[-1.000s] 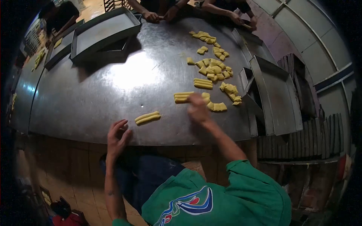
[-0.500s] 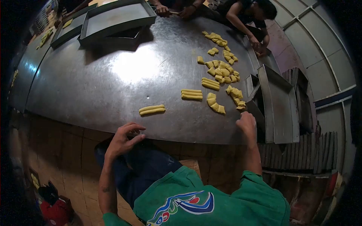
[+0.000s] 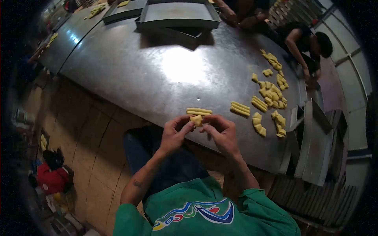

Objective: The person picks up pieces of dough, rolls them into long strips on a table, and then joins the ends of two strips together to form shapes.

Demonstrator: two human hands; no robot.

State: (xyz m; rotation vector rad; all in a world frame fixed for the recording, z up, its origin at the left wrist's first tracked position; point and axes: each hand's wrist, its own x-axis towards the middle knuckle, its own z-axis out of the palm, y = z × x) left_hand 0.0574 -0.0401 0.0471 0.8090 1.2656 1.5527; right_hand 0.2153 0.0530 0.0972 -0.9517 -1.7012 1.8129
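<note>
A small yellow dough piece (image 3: 196, 120) is between my two hands, over the near edge of the metal table (image 3: 130, 86). My left hand (image 3: 176, 131) pinches it between thumb and fingers. My right hand (image 3: 222, 133) touches its other side, with the fingers curled and the thumb close to it. Just beyond my hands lie dough strips (image 3: 199, 110) side by side. Two more groups of strips (image 3: 239, 109) (image 3: 259, 103) lie to the right. Past them are a curved row of dough pieces (image 3: 258, 124) and a heap of cut pieces (image 3: 271, 93).
Shallow metal trays (image 3: 177, 11) are stacked at the far side. More trays (image 3: 313, 143) stand tilted at the right edge. One person (image 3: 305, 47) bends over the far right corner, and another person's hands (image 3: 248, 21) are at the far edge.
My right hand has come from the dough at the right to the middle, beside my left hand. A dough piece is now held between them. The view has shifted left.
</note>
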